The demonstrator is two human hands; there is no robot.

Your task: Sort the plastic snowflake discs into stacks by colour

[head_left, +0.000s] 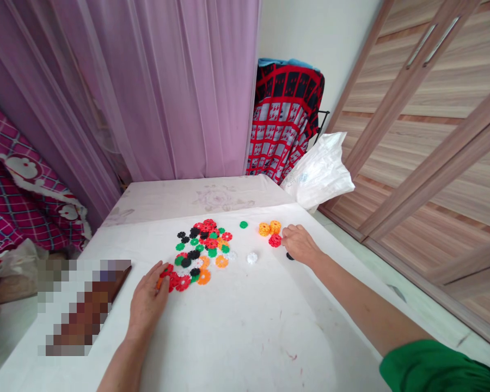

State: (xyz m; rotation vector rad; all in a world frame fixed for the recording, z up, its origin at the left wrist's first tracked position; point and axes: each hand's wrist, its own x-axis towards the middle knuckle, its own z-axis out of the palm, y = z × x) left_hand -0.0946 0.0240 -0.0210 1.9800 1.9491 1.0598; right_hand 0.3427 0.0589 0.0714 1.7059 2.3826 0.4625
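Observation:
A mixed pile of flower-shaped plastic discs (211, 243) in red, green, black, orange and white lies on the table. At its near left edge, my left hand (150, 294) curls its fingers round an orange disc (159, 282), beside some red discs (183, 282). To the right, my right hand (300, 244) has its fingers bent down at a small red stack (275, 240); its fingertips and anything in them are hidden. Two orange stacks (269, 228) stand just behind the red one. A black disc (289, 256) shows partly under my right hand.
A white disc (252, 258) and a green disc (244, 224) lie apart from the pile on the white-covered table (228, 337). A pixelated dark object (90, 310) lies at the left. A white bag (320, 171) stands beyond the table's far right corner, near a wooden wardrobe (424, 125).

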